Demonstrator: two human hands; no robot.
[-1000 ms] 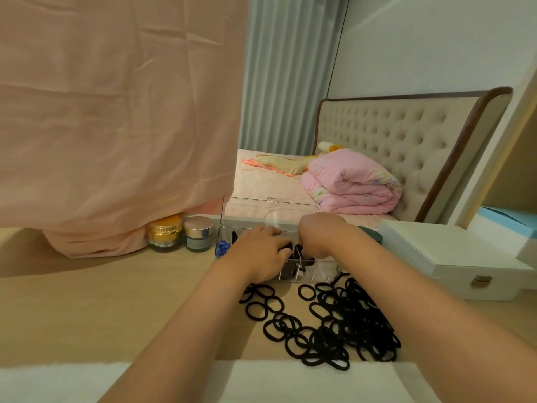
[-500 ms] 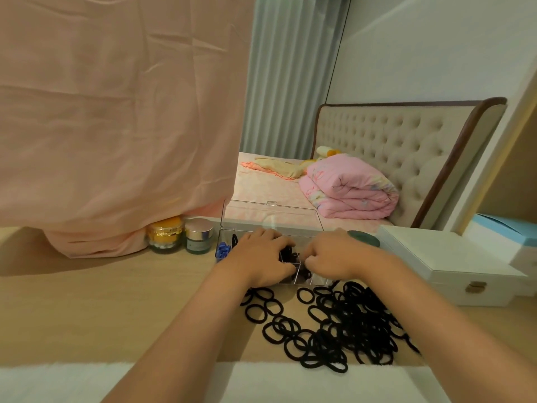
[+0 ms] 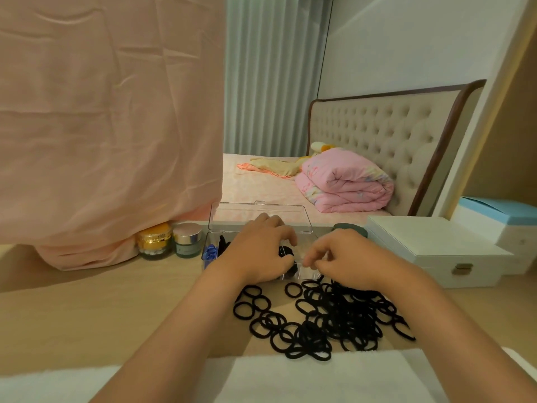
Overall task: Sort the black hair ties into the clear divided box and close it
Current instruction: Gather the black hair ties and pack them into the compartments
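L hand (image 3: 261, 253) & R hand (image 3: 347, 258) were curled over clear divided box (image 3: 238, 216) at table's (image 3: 116, 301) far edge, grips indiscernible; black hair ties (image 3: 334, 318) were heaped alongside.

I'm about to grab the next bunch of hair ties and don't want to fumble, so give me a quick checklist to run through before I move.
1. Lid of the clear divided plastic box open: ok, it stands upright behind the compartments.
2. Loose black hair ties within reach: ok, piled on the light wooden table just in front of the box.
3. Sorting finished, ready to close: not ok, a large pile lies outside the box.
4. Right hand free to pick up: cannot tell, its curled fingers hide whatever they hold.
5. Room in the compartment under the left hand: cannot tell, the hand covers it.
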